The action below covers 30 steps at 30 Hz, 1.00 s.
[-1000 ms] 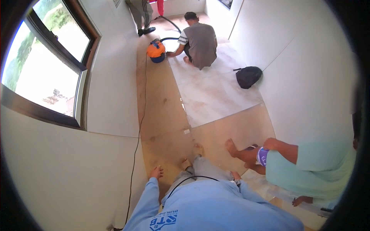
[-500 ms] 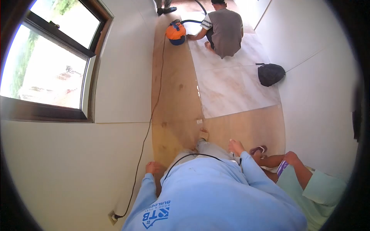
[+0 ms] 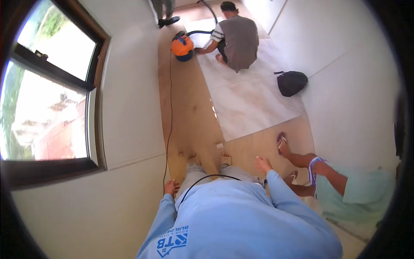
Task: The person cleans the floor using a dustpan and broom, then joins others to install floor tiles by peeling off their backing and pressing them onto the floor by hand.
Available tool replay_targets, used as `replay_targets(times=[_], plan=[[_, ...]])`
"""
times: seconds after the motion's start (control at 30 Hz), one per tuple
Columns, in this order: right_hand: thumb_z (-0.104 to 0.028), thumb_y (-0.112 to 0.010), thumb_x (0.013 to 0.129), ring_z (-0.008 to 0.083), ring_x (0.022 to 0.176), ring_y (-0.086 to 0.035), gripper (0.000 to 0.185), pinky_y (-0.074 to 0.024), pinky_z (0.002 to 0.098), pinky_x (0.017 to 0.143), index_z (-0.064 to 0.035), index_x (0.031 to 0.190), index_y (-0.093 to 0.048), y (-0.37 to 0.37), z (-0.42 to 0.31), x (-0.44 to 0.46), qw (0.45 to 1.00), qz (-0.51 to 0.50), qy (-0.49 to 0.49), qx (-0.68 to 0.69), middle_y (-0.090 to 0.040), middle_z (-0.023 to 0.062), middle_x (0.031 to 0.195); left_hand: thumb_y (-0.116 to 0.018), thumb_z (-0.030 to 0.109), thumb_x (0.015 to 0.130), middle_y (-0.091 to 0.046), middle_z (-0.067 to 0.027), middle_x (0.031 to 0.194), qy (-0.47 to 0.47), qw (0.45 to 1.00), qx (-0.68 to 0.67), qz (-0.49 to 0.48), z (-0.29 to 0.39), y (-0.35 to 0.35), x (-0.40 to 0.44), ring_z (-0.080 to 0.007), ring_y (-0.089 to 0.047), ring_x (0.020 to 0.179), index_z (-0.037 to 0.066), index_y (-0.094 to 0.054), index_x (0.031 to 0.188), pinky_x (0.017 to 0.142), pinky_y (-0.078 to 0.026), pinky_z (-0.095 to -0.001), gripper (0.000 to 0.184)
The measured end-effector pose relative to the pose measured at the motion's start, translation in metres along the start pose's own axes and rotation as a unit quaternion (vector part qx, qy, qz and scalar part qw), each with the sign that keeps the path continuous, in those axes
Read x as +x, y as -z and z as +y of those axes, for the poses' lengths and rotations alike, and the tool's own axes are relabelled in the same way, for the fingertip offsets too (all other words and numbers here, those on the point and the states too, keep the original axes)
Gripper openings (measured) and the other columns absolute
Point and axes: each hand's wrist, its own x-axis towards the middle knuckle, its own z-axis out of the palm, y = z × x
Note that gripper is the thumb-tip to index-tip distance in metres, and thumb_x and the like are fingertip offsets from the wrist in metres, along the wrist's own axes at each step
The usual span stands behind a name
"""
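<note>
My left hand (image 3: 171,187) hangs low beside my left leg, its fingers curled in with nothing seen in them. The black power cord (image 3: 169,129) runs down close past it; I cannot tell whether they touch. Out in front of my right hip is my right hand (image 3: 262,164), loosely closed and bearing nothing that shows. My bare feet stand on the brown floor sheet (image 3: 185,103), near a small pale scrap (image 3: 219,146).
A crouching person (image 3: 241,43) reaches toward an orange and blue vacuum cleaner (image 3: 183,47) ahead. Another person's shoes (image 3: 168,21) show beyond. A black bag (image 3: 292,83) lies on marble-look sheeting (image 3: 254,99). Close on my right is a person in pale green (image 3: 366,185). A window (image 3: 51,116) is at left.
My view has shifted, and both of my feet now show. The person at my right has a leg stretched further forward. My hands stay low at my sides.
</note>
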Motion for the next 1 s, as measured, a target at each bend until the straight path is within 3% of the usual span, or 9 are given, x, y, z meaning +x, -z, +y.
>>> replay_targets(times=[0.07,0.13,0.23,0.33,0.53,0.63,0.8,0.9,1.0], plan=[[-0.037,-0.055,0.096,0.0168,0.064,-0.059,0.029,-0.0451,0.0325,0.051,-0.0086,0.093,-0.060,-0.014,0.014,-0.016,0.979,-0.096,-0.040,0.178,-0.062,0.0037,0.078,-0.057,0.025,0.096,-0.065,-0.0074,0.084,-0.004,0.998,0.054,-0.012,0.033,0.002,0.011,-0.0140,-0.057,0.062,0.006,-0.058,0.103,0.046,-0.045,-0.0272,0.021],[-0.034,-0.058,0.095,0.0148,0.052,-0.052,0.032,-0.0394,0.0326,0.045,-0.0075,0.077,-0.058,-0.030,0.029,-0.026,0.828,-0.294,-0.086,0.470,-0.056,0.0014,0.064,-0.057,0.026,0.096,-0.065,-0.0069,0.086,-0.019,0.997,0.051,-0.047,0.063,0.013,0.040,-0.0144,-0.059,0.064,0.006,-0.058,0.105,0.049,-0.047,-0.0276,0.022],[-0.035,-0.057,0.095,0.0150,0.054,-0.055,0.032,-0.0411,0.0326,0.046,-0.0054,0.082,-0.063,-0.075,0.029,-0.053,0.960,-0.065,-0.069,0.264,-0.061,0.0034,0.067,-0.055,0.032,0.096,-0.066,-0.0116,0.102,-0.044,0.991,0.105,-0.068,0.110,0.025,0.069,-0.0211,-0.063,0.079,0.004,-0.057,0.119,0.062,-0.053,-0.0353,0.036],[-0.036,-0.056,0.095,0.0148,0.056,-0.057,0.034,-0.0423,0.0319,0.048,-0.0032,0.089,-0.066,-0.116,0.008,-0.082,0.998,0.059,-0.028,0.023,-0.065,0.0056,0.072,-0.056,0.034,0.094,-0.066,-0.0138,0.110,-0.069,0.981,0.159,-0.086,0.151,0.034,0.103,-0.0249,-0.064,0.085,0.004,-0.056,0.125,0.067,-0.056,-0.0403,0.043],[-0.036,-0.055,0.095,0.0145,0.060,-0.058,0.035,-0.0429,0.0307,0.049,-0.0036,0.094,-0.067,-0.139,0.008,-0.105,0.992,0.118,-0.038,0.034,-0.067,0.0063,0.077,-0.056,0.033,0.094,-0.066,-0.0141,0.109,-0.086,0.976,0.174,-0.103,0.191,0.035,0.139,-0.0248,-0.065,0.085,0.005,-0.057,0.122,0.066,-0.056,-0.0408,0.039],[-0.039,-0.052,0.096,0.0152,0.073,-0.062,0.036,-0.0463,0.0323,0.059,-0.0057,0.105,-0.064,-0.140,0.024,-0.104,0.994,0.051,-0.085,0.040,-0.070,0.0060,0.090,-0.056,0.032,0.094,-0.066,-0.0138,0.108,-0.080,0.974,0.181,-0.112,0.191,0.027,0.143,-0.0250,-0.065,0.082,0.006,-0.057,0.122,0.066,-0.056,-0.0406,0.038],[-0.035,-0.053,0.096,0.0157,0.066,-0.061,0.033,-0.0449,0.0316,0.053,-0.0045,0.096,-0.064,-0.149,0.006,-0.122,0.992,0.098,-0.068,0.043,-0.067,0.0052,0.082,-0.056,0.031,0.094,-0.067,-0.0121,0.102,-0.054,0.973,0.181,-0.132,0.158,0.027,0.140,-0.0260,-0.065,0.078,0.007,-0.058,0.119,0.066,-0.056,-0.0420,0.035],[-0.033,-0.053,0.096,0.0162,0.063,-0.061,0.031,-0.0446,0.0319,0.050,-0.0045,0.091,-0.064,-0.140,0.018,-0.099,0.996,0.071,-0.029,0.044,-0.066,0.0053,0.079,-0.058,0.025,0.095,-0.064,-0.0096,0.085,-0.031,0.975,0.192,-0.104,0.145,0.021,0.121,-0.0192,-0.059,0.062,0.003,-0.059,0.104,0.049,-0.049,-0.0336,0.024],[-0.034,-0.052,0.097,0.0170,0.063,-0.061,0.032,-0.0455,0.0328,0.049,-0.0042,0.092,-0.063,-0.135,0.011,-0.095,0.990,0.079,-0.027,0.116,-0.065,0.0058,0.080,-0.058,0.024,0.094,-0.063,-0.0097,0.083,0.005,0.977,0.187,-0.107,0.139,0.020,0.111,-0.0192,-0.057,0.059,0.003,-0.058,0.102,0.047,-0.047,-0.0339,0.023]])
